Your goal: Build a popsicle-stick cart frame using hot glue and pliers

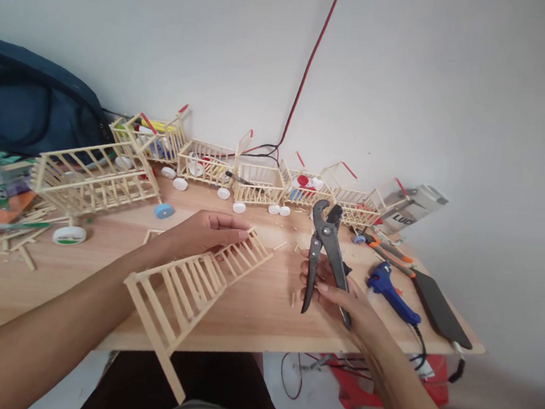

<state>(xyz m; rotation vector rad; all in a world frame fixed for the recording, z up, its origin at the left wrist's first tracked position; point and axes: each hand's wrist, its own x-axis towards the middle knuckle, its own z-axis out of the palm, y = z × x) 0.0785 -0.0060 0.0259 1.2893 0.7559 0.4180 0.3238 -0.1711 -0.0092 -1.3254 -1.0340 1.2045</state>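
My left hand (207,231) is closed on a slatted wooden stick frame (191,290), holding it near its far end. The frame is made of thin pale sticks set like ladder rungs, and one longer stick juts toward me past the table edge. In my right hand (334,287) is a pair of dark grey pipe cutters (329,239), with the hooked jaw pointing up and away. The handles are spread apart, and my fingers lie around them. The cutters and the stick frame are apart from each other.
Several small wooden stick carts (259,187) with bottle-cap wheels line the wall. A blue glue gun (392,293), orange-handled pliers (391,251) and a dark phone-like slab (440,307) lie at right. Loose sticks (27,251), a blue cap (164,211) and a blue bag (36,104) are at left.
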